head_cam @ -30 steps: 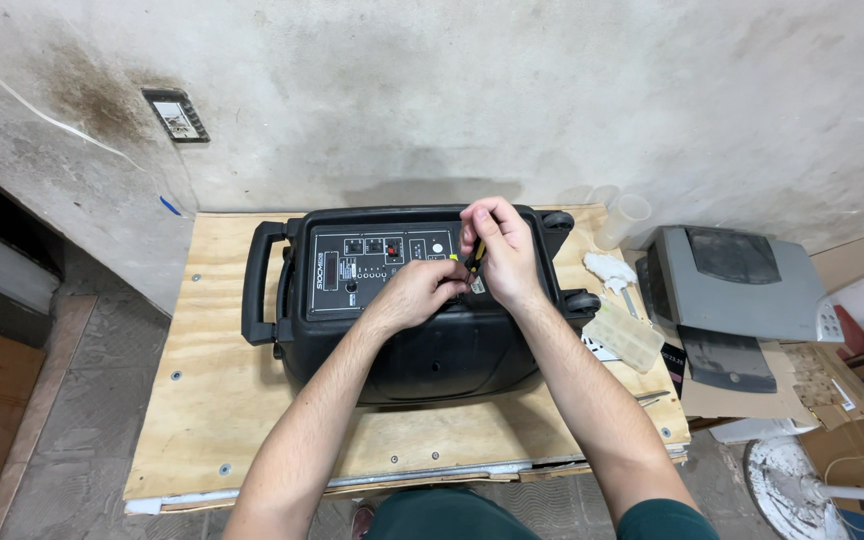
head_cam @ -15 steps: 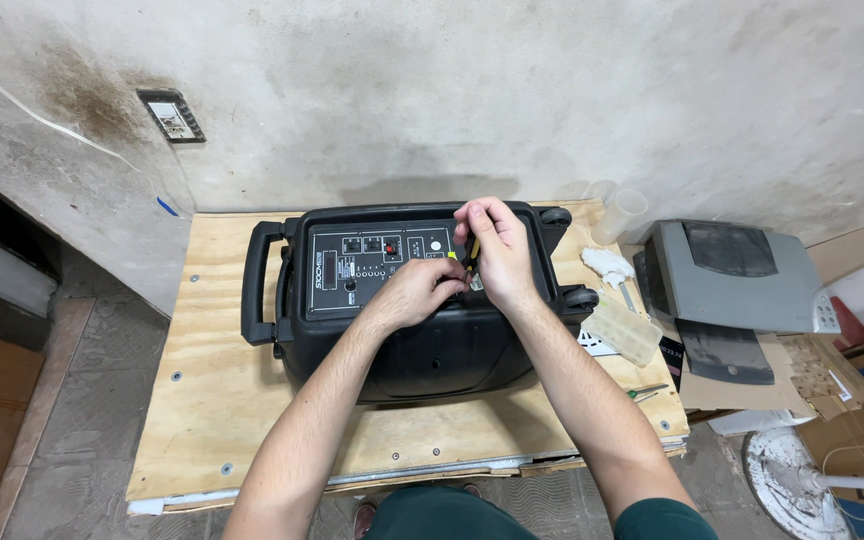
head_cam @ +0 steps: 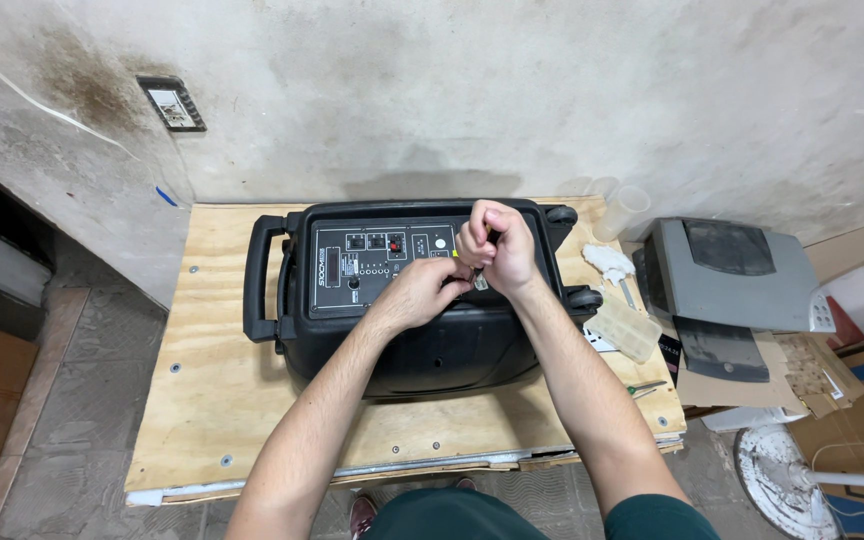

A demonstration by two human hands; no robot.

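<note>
A black portable speaker (head_cam: 422,340) with a carry handle on its left end lies on its back on a plywood board (head_cam: 212,400). Its control panel (head_cam: 367,265) faces up. My right hand (head_cam: 497,245) is closed around a screwdriver with a yellow-and-black handle, held upright over the panel's right edge. My left hand (head_cam: 427,290) rests on the panel just beside it, fingers pinched at the tool's tip (head_cam: 474,282). The tip and whatever it touches are hidden by my fingers.
A grey printer (head_cam: 727,275) sits to the right on cardboard. Between it and the speaker lie a clear plastic cup (head_cam: 622,210), a white crumpled piece (head_cam: 609,262) and a translucent small-parts box (head_cam: 624,327). A wall rises behind; a white fan guard (head_cam: 782,480) lies lower right.
Both hands stay at the same spot on the panel's right edge. My right hand has turned slightly on the screwdriver handle; the speaker has not moved.
</note>
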